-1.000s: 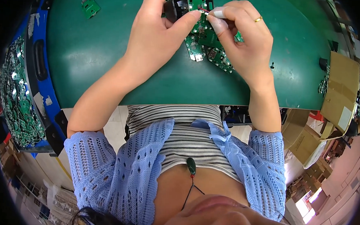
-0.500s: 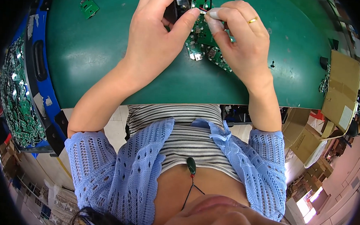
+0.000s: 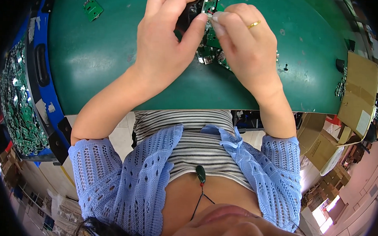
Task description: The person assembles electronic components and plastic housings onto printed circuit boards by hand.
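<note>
At the top middle, my left hand [image 3: 165, 46] is wrapped round a black plastic part [image 3: 189, 17] with a green circuit board [image 3: 210, 1] at its right side; the upper end runs close to the picture's edge. My right hand [image 3: 250, 48], a ring on one finger, pinches a thin red wire [image 3: 210, 12] by the board, close to the left thumb tip. The wire's end is too small to make out. Below the fingertips, several loose green circuit boards [image 3: 206, 58] lie on the table, partly hidden by my right hand.
A single green circuit board [image 3: 93, 10] lies on the green table [image 3: 102, 58] at the far left. Beyond the left edge stands a blue bin [image 3: 49, 85] heaped with circuit boards [image 3: 20, 109]. Cardboard boxes [image 3: 357, 92] stand at the right edge.
My right hand has shifted slightly left, its fingertips closer to the left thumb. The black part is turned so more of it shows, and the left hand has tilted with it.
</note>
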A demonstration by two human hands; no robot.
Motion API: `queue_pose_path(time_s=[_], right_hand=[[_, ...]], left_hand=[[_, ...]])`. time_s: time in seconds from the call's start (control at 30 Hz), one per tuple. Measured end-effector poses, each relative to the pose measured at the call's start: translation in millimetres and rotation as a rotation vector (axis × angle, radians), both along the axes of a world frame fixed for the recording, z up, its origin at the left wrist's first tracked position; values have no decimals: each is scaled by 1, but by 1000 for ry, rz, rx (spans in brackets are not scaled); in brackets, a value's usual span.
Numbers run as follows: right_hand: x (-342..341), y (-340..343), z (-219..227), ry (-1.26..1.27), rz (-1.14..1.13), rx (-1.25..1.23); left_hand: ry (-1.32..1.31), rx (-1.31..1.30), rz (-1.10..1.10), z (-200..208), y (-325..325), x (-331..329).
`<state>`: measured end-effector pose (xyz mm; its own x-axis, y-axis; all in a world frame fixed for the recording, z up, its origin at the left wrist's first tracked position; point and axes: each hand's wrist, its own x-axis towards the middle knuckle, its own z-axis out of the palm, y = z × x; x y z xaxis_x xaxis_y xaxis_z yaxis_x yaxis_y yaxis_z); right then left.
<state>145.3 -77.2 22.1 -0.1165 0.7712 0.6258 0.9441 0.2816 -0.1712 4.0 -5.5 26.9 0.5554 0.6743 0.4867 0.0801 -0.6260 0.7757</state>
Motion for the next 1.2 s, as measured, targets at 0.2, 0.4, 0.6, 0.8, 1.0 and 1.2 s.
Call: queue_pose_path(time_s=[0.2,0.4,0.6,0.8,1.0,1.2], right_hand=[[-3,-6,-5,910,-72,-154],[-8,1,6,1456,-63,-413],[9,11,-27,898,374,55],[6,6,-5,547,-14,-188],[5,17,-15,807,-185,-138],[-8,8,8,929,-265,-327]], left_hand=[[-92,-359,-65,4,-5,4],[-712,-322,-359,-42,9,36],[-120,-397,-87,4,-6,6],[-255,-25,-36,-19,7,11],[-352,-266,40,-34,18,23],[-408,-494,-141,-16,17,8]])
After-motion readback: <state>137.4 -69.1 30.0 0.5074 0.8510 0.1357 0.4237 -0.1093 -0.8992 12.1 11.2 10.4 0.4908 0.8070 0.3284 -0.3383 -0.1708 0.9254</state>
